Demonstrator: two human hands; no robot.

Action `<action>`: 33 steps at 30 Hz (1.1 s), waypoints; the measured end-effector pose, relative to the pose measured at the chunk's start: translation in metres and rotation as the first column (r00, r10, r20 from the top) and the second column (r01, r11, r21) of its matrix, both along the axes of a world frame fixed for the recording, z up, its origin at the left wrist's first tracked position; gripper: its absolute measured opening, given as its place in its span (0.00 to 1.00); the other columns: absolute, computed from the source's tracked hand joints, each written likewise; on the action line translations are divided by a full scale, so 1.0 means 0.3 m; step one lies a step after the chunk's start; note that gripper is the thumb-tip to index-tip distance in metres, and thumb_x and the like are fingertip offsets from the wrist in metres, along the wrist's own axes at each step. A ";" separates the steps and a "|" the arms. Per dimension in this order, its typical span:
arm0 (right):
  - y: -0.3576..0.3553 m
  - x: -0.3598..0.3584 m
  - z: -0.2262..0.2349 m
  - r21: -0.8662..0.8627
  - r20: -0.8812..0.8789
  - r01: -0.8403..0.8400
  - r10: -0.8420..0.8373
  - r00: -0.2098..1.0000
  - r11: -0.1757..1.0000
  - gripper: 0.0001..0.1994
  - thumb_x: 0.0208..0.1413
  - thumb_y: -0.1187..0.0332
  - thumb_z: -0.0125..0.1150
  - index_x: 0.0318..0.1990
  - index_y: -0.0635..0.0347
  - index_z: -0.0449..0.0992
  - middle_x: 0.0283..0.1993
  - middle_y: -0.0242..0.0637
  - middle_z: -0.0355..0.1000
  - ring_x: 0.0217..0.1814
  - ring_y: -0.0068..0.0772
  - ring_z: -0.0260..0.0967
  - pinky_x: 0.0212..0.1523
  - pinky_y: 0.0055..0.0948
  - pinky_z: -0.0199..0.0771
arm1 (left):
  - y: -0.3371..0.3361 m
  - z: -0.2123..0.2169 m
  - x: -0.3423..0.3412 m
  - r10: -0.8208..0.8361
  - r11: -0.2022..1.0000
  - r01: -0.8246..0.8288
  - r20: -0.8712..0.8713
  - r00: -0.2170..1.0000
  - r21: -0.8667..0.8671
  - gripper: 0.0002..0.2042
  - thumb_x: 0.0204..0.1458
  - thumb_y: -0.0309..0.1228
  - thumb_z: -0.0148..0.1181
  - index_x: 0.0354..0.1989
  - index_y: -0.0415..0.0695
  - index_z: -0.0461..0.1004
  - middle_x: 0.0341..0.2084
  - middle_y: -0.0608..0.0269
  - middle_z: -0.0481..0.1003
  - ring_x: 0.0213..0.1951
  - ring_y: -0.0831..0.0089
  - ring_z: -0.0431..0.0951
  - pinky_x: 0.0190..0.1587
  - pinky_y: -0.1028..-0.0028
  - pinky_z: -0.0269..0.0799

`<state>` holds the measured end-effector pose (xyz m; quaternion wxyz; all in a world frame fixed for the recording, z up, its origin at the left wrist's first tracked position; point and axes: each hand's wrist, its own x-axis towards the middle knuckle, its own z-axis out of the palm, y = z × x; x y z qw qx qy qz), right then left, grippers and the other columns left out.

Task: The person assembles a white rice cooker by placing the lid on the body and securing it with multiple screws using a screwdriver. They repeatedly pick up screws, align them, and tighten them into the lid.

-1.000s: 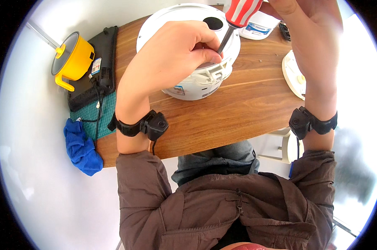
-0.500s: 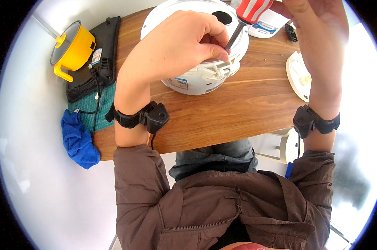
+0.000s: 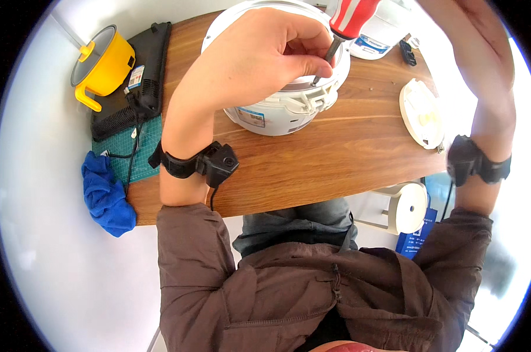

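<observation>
My left hand (image 3: 265, 56) reaches over a white round appliance (image 3: 271, 120), its thumb and fingers closed around the metal shaft of a screwdriver (image 3: 350, 20). The tool has a red handle with pale stripes and stands tilted, its tip at the appliance's near rim, beside a white hinge-like bracket (image 3: 315, 101). The top end of the handle lies beyond the picture's upper edge. My right hand (image 3: 474, 29) is raised at the upper right; its fingers pass out of the picture, so its grip is hidden.
Right on the wooden table (image 3: 359, 146) lies a cream oval cover (image 3: 421, 114). Behind it are a white container (image 3: 380, 35) and a black connector (image 3: 407, 53). At left are a yellow pot (image 3: 110, 61), a black device (image 3: 148, 76), a green mat (image 3: 145, 155) and a blue cloth (image 3: 104, 196).
My right hand and forearm have swung rightward, and its fingers have mostly left the picture. My left hand stays on the shaft, shifted slightly right; the screwdriver tip now shows at the rim.
</observation>
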<state>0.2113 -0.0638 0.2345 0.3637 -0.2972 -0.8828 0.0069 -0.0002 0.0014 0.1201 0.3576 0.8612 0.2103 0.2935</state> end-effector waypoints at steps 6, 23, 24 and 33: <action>0.056 0.053 0.127 0.033 0.370 -0.031 0.016 0.929 0.999 0.19 0.64 0.55 0.66 0.50 0.62 0.74 0.29 0.28 0.74 0.25 0.16 0.70 0.27 0.16 0.70 | 0.029 -0.026 0.012 -0.187 0.982 0.190 0.119 0.975 -0.015 0.08 0.51 0.21 0.70 0.38 0.38 0.80 0.30 0.66 0.81 0.35 0.77 0.78 0.43 0.75 0.73; 0.015 0.020 0.147 0.157 0.578 0.109 -0.181 0.796 0.981 0.16 0.65 0.57 0.63 0.49 0.62 0.73 0.29 0.28 0.74 0.25 0.16 0.70 0.27 0.16 0.70 | 0.023 0.019 -0.099 -0.156 0.987 0.160 -0.182 0.971 0.009 0.05 0.52 0.21 0.68 0.35 0.38 0.78 0.28 0.66 0.78 0.32 0.79 0.77 0.39 0.77 0.75; 0.012 0.017 0.145 0.159 0.578 0.112 -0.184 0.795 0.981 0.16 0.65 0.57 0.63 0.49 0.62 0.73 0.29 0.28 0.74 0.25 0.16 0.70 0.26 0.16 0.70 | 0.023 0.013 -0.102 -0.155 0.986 0.164 -0.176 0.972 0.037 0.05 0.53 0.21 0.68 0.35 0.38 0.78 0.28 0.66 0.78 0.32 0.78 0.77 0.39 0.76 0.75; -0.012 0.013 0.140 0.180 0.587 0.142 -0.222 0.779 0.973 0.15 0.66 0.59 0.61 0.48 0.61 0.73 0.29 0.29 0.73 0.25 0.16 0.70 0.26 0.17 0.70 | 0.010 0.104 -0.106 -0.156 0.986 0.167 -0.300 0.941 0.011 0.09 0.55 0.30 0.68 0.38 0.36 0.80 0.34 0.49 0.81 0.37 0.58 0.81 0.43 0.67 0.75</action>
